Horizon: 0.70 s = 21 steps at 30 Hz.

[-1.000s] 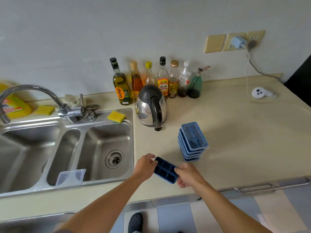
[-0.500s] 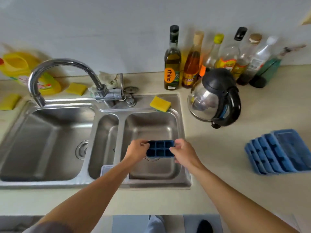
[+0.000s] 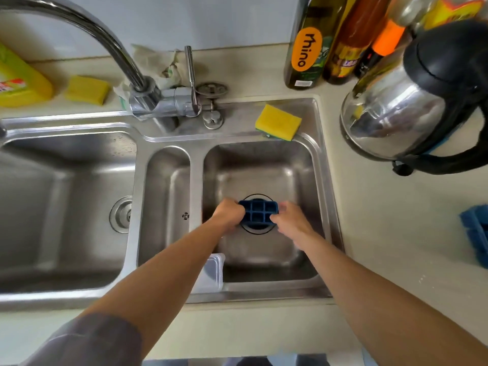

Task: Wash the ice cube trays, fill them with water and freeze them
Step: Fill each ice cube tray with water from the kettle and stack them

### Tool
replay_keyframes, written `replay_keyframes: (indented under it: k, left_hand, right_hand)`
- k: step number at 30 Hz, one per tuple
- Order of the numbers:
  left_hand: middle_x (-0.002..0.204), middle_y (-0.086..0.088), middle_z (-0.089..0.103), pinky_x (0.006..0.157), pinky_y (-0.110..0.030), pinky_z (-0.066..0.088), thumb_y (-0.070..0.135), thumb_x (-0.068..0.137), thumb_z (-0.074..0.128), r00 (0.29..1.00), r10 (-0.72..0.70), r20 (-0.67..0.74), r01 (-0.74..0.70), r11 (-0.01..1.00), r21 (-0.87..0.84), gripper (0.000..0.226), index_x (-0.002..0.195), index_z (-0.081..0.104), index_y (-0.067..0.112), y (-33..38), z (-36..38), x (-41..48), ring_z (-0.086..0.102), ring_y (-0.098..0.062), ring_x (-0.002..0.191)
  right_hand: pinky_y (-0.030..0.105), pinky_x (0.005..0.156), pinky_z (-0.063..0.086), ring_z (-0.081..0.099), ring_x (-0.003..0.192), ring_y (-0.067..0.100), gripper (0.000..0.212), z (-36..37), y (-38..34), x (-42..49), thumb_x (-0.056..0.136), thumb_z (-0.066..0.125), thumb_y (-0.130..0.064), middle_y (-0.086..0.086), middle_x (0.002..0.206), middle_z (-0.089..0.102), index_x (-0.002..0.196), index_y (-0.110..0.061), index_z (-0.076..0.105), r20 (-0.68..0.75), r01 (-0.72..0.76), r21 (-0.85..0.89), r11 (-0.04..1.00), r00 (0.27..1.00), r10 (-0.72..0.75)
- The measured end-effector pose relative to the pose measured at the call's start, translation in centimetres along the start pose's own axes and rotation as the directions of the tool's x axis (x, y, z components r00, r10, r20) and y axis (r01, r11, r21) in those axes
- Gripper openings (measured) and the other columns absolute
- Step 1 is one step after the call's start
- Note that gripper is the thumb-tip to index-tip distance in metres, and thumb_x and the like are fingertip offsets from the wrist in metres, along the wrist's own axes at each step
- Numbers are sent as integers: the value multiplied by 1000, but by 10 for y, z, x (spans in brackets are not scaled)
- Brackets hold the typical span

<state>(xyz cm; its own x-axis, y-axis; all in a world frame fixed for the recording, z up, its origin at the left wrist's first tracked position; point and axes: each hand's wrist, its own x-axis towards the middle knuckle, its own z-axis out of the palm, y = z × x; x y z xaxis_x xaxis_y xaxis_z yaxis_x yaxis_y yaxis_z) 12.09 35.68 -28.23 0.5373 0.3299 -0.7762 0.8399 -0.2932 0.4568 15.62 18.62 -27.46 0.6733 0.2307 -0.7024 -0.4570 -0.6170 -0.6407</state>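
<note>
A dark blue ice cube tray (image 3: 258, 213) is held low inside the right sink basin (image 3: 298, 170), over the drain. My left hand (image 3: 229, 214) grips its left end and my right hand (image 3: 290, 220) grips its right end. The tray's open cells face up. A stack of lighter blue trays (image 3: 476, 233) lies on the counter at the right edge, partly cut off. The tap spout (image 3: 100, 40) arches up to the left and no water runs from it.
A yellow sponge (image 3: 278, 122) sits on the sink rim behind the basin. A steel kettle (image 3: 412, 112) and several bottles (image 3: 306, 46) stand at the back right. A clear plastic lid (image 3: 212, 273) leans at the basin's front left. Another sponge (image 3: 87, 89) and a yellow detergent bottle (image 3: 18, 85) are at the left.
Both hands carried the dark blue tray from the counter leftward over the sink and lowered it into the right basin. The view moved in closer over the sink.
</note>
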Motion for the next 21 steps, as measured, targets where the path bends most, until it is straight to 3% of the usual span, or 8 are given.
replay_keyframes:
  k: [3, 5, 8, 11, 14, 16, 18, 21]
  left_hand:
    - [77, -6, 62, 55, -27, 45, 6, 91, 52, 1000, 0, -20, 0, 1000, 18, 17, 101, 65, 4, -4, 4, 10, 59, -19, 69]
    - [79, -7, 63, 56, -28, 45, 7, 89, 53, 1000, 6, -28, -5, 1000, 28, 18, 102, 65, 5, -5, 6, 12, 60, -19, 72]
    - [87, -8, 65, 56, -27, 45, 10, 91, 55, 999, -8, -33, 8, 1000, 2, 15, 104, 63, 9, -7, 8, 7, 61, -19, 76]
    - [86, -8, 62, 59, -28, 46, 14, 94, 57, 998, -15, -62, 15, 1000, -12, 10, 102, 59, 9, -4, 8, -2, 59, -18, 75]
    - [91, -6, 64, 64, -27, 49, 20, 95, 59, 991, 13, -136, -20, 999, -49, 4, 96, 56, 17, 3, 7, -21, 62, -19, 81]
    - [106, -8, 66, 77, -32, 54, 22, 97, 59, 985, 33, -169, -55, 990, -130, 13, 109, 62, 18, 10, 6, -36, 66, -24, 96]
    - [107, -9, 69, 80, -36, 59, 18, 99, 58, 987, 41, -156, -85, 954, -287, 23, 121, 61, 13, 20, 5, -54, 69, -24, 98]
    - [97, -12, 73, 73, -35, 59, 14, 101, 56, 983, 119, -143, -171, 879, -444, 8, 103, 64, 12, 36, 5, -84, 72, -21, 83]
  right_hand:
    - [36, 80, 56, 67, 98, 20, 28, 2, 6, 7, 90, 56, 2, 4, 101, 72, 95, -23, 67, 4, 10, 14, 1000, 1000, -10]
    - [24, 72, 51, 67, 99, 17, 33, 2, 9, 7, 90, 56, 4, 2, 103, 72, 101, -25, 67, 27, 31, 22, 999, 999, -32]
    - [22, 78, 48, 65, 107, 16, 36, 1, 9, 3, 90, 58, 3, -2, 107, 70, 99, -32, 61, 37, 49, 36, 998, 998, -51]
    - [19, 73, 41, 57, 104, 12, 30, -5, 1, -9, 95, 61, -10, -2, 122, 63, 121, -24, 56, 15, 77, -36, 996, 997, -76]
    - [24, 89, 42, 52, 113, 11, 46, -24, -15, -36, 100, 57, -23, 0, 134, 57, 145, -15, 48, -56, 147, -130, 981, 986, -155]
    - [21, 95, 42, 58, 117, 9, 43, -50, -28, -62, 101, 57, -27, -1, 137, 60, 142, -15, 53, -163, 239, -79, 968, 955, -249]
    - [8, 84, 42, 60, 103, -6, 34, -82, -39, -93, 100, 60, -31, -9, 123, 65, 131, -17, 60, -286, 350, -4, 937, 897, -337]
    - [7, 80, 44, 61, 101, -15, 28, -136, -53, -140, 97, 62, -43, -23, 109, 65, 117, -24, 64, -440, 470, 82, 879, 808, -392]
